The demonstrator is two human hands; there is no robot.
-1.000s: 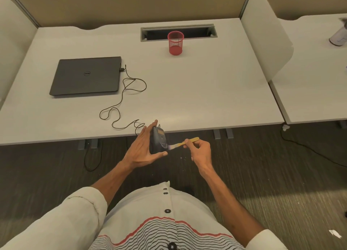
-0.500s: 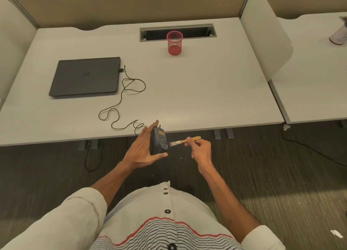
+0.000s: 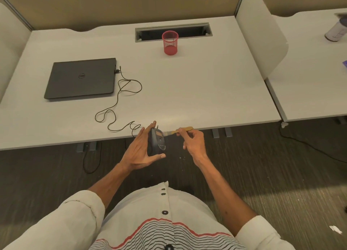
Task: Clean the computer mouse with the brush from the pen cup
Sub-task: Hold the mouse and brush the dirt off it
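The person stands at the desk [image 3: 187,92] and holds the computer mouse [image 3: 156,141] in the air, just off the near edge and turned on its side. The left hand [image 3: 139,148] grips it between the thumb below and the long fingers behind. The right hand [image 3: 193,142] pinches the wooden handle of the brush [image 3: 181,131]. The bristles are at the upper end of the mouse, but the tip is blurred, so I cannot say for sure that they touch.

To do this step well, I would make short, light strokes away from the body, so the dust falls down and not on the shirt [image 3: 165,223]. The left hand should turn the mouse little by little, to bring the seams under the bristles. The cable [image 3: 120,97] lies loose on the desk, so it should not be pulled tight. The red pen cup [image 3: 170,42] stands far back on the desk.
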